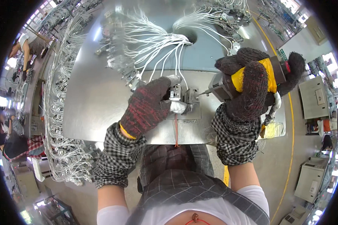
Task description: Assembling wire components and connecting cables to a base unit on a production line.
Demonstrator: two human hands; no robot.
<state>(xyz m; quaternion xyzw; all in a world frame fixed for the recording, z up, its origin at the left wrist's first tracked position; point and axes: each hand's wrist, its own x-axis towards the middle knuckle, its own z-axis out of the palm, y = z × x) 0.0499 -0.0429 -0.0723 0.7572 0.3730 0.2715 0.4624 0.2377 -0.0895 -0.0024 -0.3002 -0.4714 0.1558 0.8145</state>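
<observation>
My left hand (148, 105), in a dark red-flecked knit glove with white fingertips, pinches a small silver metal box-shaped part (175, 92). That part sits against the left side of a grey metal fixture (192, 98) on the table. My right hand (251, 88), in a dark knit glove, is wrapped round a power screwdriver (234, 81) bound with yellow tape. The screwdriver lies sideways, its thin bit pointing left and ending close to the fixture's right side. Whether the tip touches is too small to tell. White cables (169, 41) run from near the part toward the far side.
A metal worktable (90, 108) carries a round hole (191, 36) where the cables gather. Cabled metal parts line its far left (118, 56) and far right (234, 22). White cable bundles (62, 123) hang at left. A reddish cord (176, 131) hangs at the front edge. Other people are at far left.
</observation>
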